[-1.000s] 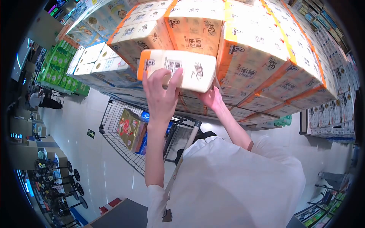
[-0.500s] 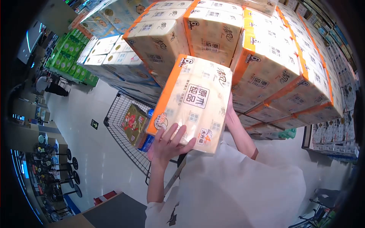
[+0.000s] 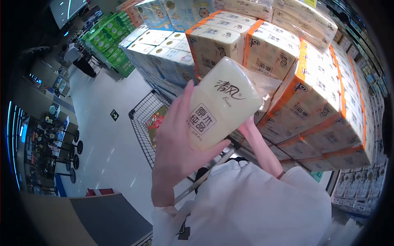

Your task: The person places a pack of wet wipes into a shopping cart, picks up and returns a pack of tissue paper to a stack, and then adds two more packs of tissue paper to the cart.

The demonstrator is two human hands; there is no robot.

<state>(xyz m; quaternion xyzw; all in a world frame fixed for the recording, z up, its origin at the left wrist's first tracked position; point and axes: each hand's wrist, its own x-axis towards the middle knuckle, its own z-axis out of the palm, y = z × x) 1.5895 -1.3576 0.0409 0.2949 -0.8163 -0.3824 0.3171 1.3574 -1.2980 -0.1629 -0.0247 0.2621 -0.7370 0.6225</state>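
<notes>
A tissue pack [image 3: 223, 102] with cream wrapping and dark lettering is held up before my chest, its small end face turned toward me. My left hand [image 3: 174, 133] is closed on its near left side, the thumb along the lower edge and the fingers up the left. My right hand [image 3: 247, 126] supports it from behind at the lower right; its fingers are hidden by the pack. Clear loose film shows at the pack's right. Just beyond it stand stacked cream tissue packs [image 3: 314, 92] with orange bands.
A wire shopping cart [image 3: 139, 129] stands below left, with a green and red package [image 3: 158, 122] inside. Blue and white packs [image 3: 160, 53] and green packs [image 3: 108, 41] are piled farther left. A person [image 3: 78, 59] stands in the far aisle. A dark-topped counter [image 3: 108, 217] is at lower left.
The tissue pack has turned so its small end faces me instead of its broad printed side. My left hand has risen along its left side. The view has shifted, moving the shelves rightward.
</notes>
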